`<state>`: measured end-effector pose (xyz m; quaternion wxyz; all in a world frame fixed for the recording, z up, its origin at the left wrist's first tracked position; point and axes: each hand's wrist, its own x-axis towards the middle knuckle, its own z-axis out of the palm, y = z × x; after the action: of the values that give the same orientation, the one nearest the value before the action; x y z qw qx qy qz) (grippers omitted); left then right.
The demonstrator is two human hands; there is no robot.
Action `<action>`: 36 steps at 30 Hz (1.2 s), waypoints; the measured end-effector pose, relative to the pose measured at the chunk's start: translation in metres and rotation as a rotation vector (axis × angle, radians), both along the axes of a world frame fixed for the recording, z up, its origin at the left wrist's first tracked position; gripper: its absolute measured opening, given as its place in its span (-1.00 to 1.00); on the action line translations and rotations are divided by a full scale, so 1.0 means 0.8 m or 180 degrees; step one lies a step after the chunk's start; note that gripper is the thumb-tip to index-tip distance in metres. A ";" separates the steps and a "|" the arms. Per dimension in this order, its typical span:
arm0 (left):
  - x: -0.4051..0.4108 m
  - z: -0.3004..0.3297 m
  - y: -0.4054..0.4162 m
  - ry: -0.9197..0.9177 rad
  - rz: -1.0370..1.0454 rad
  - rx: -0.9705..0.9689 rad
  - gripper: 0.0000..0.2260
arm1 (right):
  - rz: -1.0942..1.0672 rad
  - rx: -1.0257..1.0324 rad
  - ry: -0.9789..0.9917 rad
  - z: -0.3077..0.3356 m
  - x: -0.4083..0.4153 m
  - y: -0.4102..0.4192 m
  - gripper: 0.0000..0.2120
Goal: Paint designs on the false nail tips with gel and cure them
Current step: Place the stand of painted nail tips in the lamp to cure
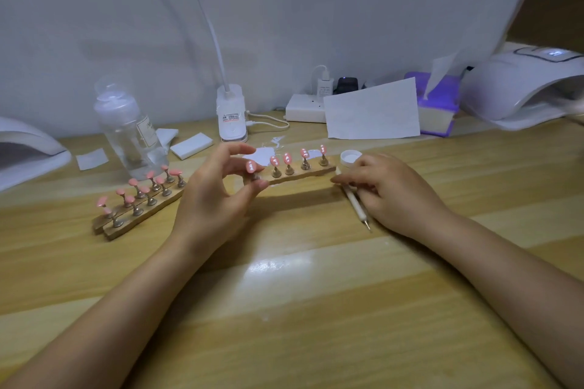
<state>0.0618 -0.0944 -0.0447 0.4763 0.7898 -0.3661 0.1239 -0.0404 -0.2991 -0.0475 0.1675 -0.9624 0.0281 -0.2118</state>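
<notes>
Wooden table (316, 309): 3 holders (300, 174), 15 nail tips (287, 158)

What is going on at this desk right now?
A person is decorating pink false nail tips on stands. The left hand pinches the end stand of the wooden strip, whose five tips carry white designs. The right hand holds a dotting pen at the strip's other end. Two more strips with plain pink tips wait to the left.
</notes>
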 end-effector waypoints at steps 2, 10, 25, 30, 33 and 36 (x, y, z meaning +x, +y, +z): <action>-0.004 0.002 -0.001 -0.0040 -0.0053 0.0015 -0.68 | -0.0144 0.0385 -0.0128 0.007 0.000 0.001 -0.67; -0.025 0.025 -0.021 -0.0244 -0.0426 -0.0027 -0.71 | 0.0058 0.3187 0.0999 0.068 -0.019 -0.026 -0.81; -0.065 0.081 -0.267 0.0987 -0.1123 -0.1099 -0.64 | -0.0844 0.4283 0.0028 0.129 -0.121 -0.187 -0.93; -0.112 0.062 -0.376 0.2421 -0.0756 -0.1772 -0.89 | -0.1883 0.4309 -0.0767 0.111 -0.145 -0.238 -0.85; -0.135 0.045 -0.421 0.2843 -0.0821 -0.1921 -0.93 | -0.2552 0.3923 -0.1009 0.092 -0.145 -0.256 -0.81; -0.142 0.029 -0.444 0.2929 -0.0852 -0.1916 -0.88 | -0.2953 0.3471 -0.1039 0.074 -0.138 -0.266 -0.74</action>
<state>-0.0516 -0.4498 -0.0216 0.8026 0.5384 -0.1662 -0.1957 -0.1509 -0.5122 0.0117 0.5177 -0.5877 0.5088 -0.3574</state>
